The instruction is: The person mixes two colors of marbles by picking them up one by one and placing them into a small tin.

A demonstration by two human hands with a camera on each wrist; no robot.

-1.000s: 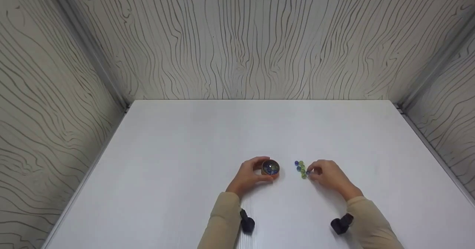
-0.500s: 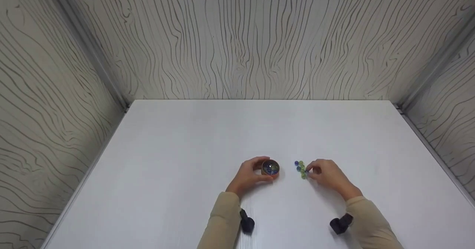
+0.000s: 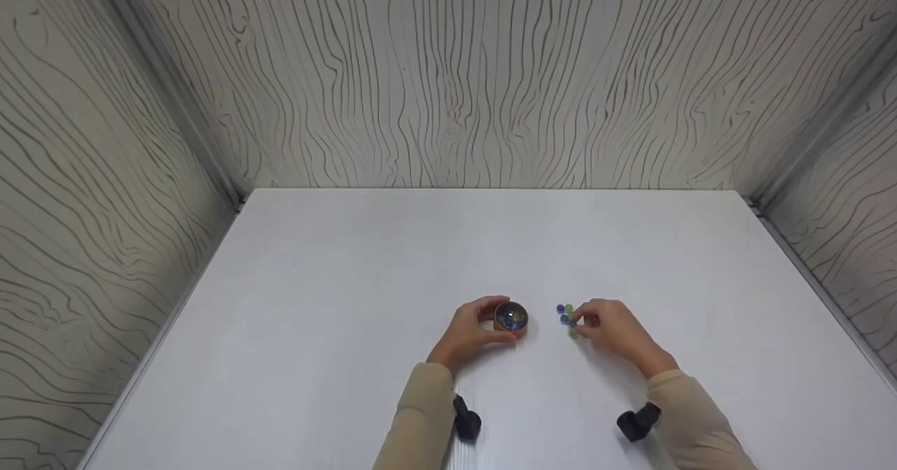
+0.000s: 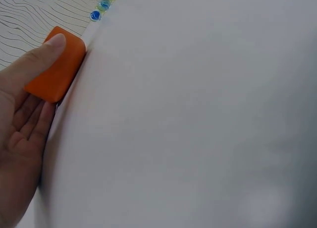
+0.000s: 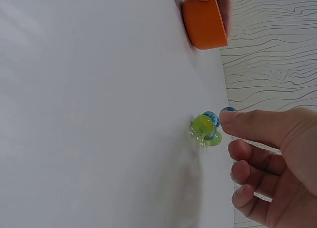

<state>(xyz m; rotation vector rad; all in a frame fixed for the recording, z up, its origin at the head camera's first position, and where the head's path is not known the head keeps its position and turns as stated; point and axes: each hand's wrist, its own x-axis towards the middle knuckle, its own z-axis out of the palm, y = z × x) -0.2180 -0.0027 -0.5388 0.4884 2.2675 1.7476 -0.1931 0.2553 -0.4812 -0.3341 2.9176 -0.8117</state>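
Observation:
My left hand (image 3: 471, 328) grips a small orange cup (image 4: 64, 69) standing on the table, thumb on one side and fingers round the other. Blue and green glass marbles (image 3: 511, 318) show inside the cup in the head view. To the right, my right hand (image 3: 620, 326) pinches a blue marble (image 5: 228, 109) between thumb and forefinger, close above a little cluster of loose marbles. That cluster holds a green marble (image 5: 202, 124) and several more blue and green ones; the fingers partly cover it in the head view.
The white table (image 3: 336, 267) runs back to a wood-grain patterned wall (image 3: 448, 78), with side panels at left and right. A black wrist-mounted device (image 3: 467, 421) sits at the left sleeve, and another black device (image 3: 638, 422) at the right one.
My right hand has shifted slightly left with the blue marble, from the cluster's right edge to over it. The left hand and the orange cup have stayed in place.

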